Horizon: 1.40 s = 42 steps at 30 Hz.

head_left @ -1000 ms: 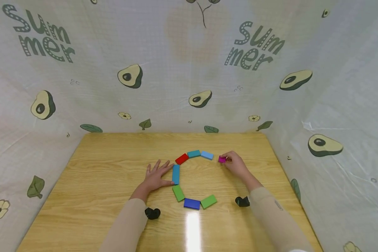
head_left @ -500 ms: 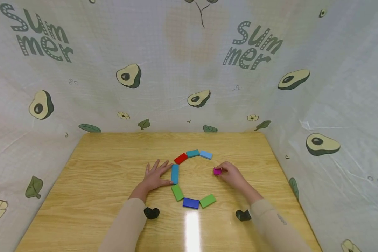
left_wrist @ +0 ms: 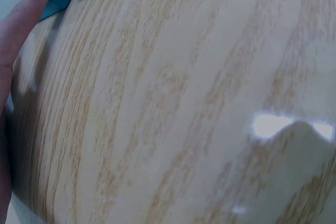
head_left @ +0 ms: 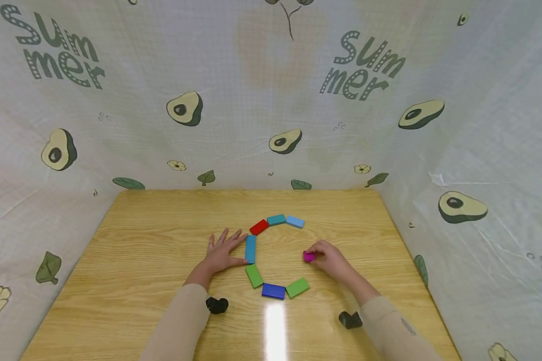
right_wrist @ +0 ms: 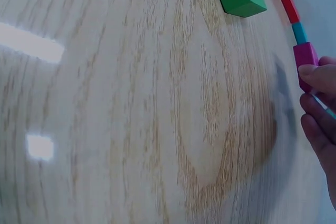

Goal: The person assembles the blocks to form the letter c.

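In the head view my right hand (head_left: 329, 259) pinches a magenta block (head_left: 309, 256) between thumb and fingers, over the right side of the ring of blocks. The right wrist view shows the thumb on one face of this magenta block (right_wrist: 304, 62). My left hand (head_left: 222, 254) lies with fingers spread, index fingertip and thumb touching the left long edge of a blue block (head_left: 250, 249). Below that block is a green block (head_left: 254, 276), then a dark blue block (head_left: 273, 291) and another green block (head_left: 297, 288).
A red block (head_left: 259, 227), a teal block (head_left: 276, 219) and a light blue block (head_left: 295, 221) form the far arc. They lie on a wooden table (head_left: 162, 215). A printed cloth (head_left: 235, 100) hangs around its back and sides.
My right hand has moved toward me and slightly left with the magenta block, from beside the light blue block. The left hand and the other blocks stay in place.
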Motion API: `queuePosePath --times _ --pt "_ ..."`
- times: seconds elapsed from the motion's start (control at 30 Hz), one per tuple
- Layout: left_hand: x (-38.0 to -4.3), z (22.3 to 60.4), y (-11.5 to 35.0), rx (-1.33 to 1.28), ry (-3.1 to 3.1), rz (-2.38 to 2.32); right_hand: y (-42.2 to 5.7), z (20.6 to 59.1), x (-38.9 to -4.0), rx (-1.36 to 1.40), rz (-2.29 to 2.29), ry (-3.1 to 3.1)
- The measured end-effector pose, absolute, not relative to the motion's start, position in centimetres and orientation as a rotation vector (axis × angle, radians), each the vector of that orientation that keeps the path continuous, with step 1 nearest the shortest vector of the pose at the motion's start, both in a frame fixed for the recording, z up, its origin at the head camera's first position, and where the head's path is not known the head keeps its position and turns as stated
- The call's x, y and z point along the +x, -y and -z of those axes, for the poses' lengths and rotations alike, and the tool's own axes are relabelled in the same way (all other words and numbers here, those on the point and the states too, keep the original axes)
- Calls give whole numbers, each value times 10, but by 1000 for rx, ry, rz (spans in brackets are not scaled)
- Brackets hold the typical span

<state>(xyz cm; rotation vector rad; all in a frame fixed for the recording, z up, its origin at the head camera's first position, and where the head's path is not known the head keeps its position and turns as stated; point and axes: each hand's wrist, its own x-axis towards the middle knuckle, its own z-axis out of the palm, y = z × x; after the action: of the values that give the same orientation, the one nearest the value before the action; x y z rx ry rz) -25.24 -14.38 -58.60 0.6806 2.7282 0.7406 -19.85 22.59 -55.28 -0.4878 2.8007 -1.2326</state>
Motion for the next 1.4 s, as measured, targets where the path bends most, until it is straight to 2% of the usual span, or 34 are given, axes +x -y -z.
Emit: queuePosePath --times 0.8,1.4 --pt "-254 587 144 682 -2731 -738 -231 550 -184 -609 1135 -2683" --pt "-253 587 144 669 -2729 -742 -237 547 -186 -836 1025 -2557"
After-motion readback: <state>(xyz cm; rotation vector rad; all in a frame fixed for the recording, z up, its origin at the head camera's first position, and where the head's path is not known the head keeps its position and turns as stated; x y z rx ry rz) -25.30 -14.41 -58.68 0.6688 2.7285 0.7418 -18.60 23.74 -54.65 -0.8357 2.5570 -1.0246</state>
